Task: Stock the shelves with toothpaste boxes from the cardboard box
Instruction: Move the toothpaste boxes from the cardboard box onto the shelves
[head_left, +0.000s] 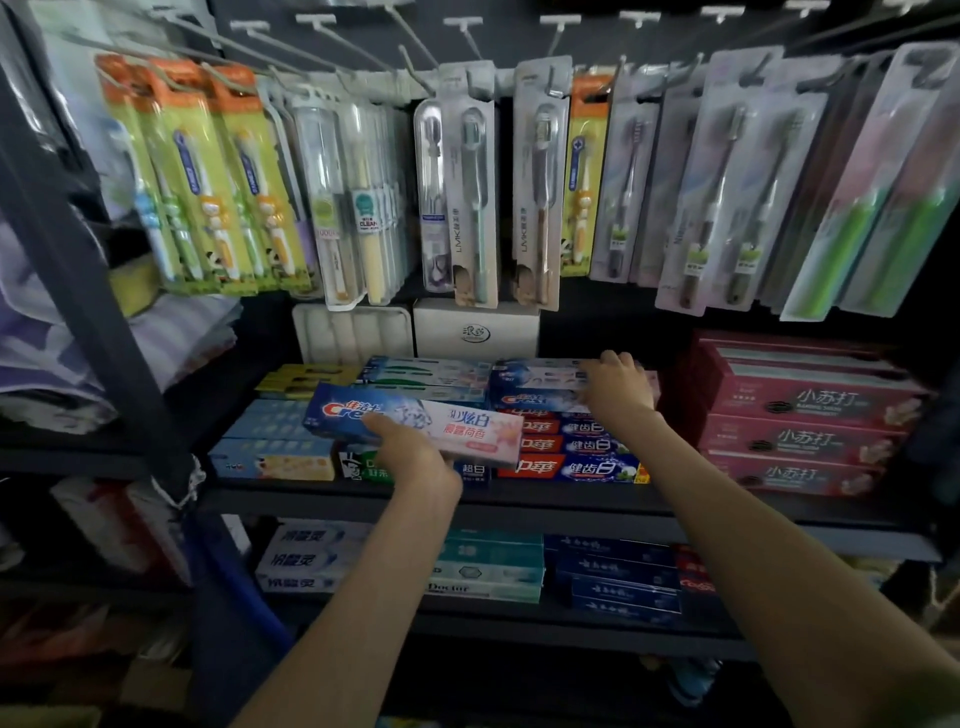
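Observation:
My left hand (415, 452) grips a blue, white and pink Crest toothpaste box (457, 421), held level in front of the middle shelf (467, 496). My right hand (618, 384) reaches further in and lies on a stack of matching blue Crest boxes (535, 382) on that shelf, its fingers curled over the right end of the top box. Under that stack sit red and blue toothpaste boxes (571, 452). The cardboard box is out of view.
Carded toothbrushes (467, 197) hang on pegs above the shelf. Red boxes (800, 415) are stacked at the right, light blue and yellow boxes (275, 436) at the left. A lower shelf (519, 613) holds more toothpaste. A dark metal upright (104, 291) stands at the left.

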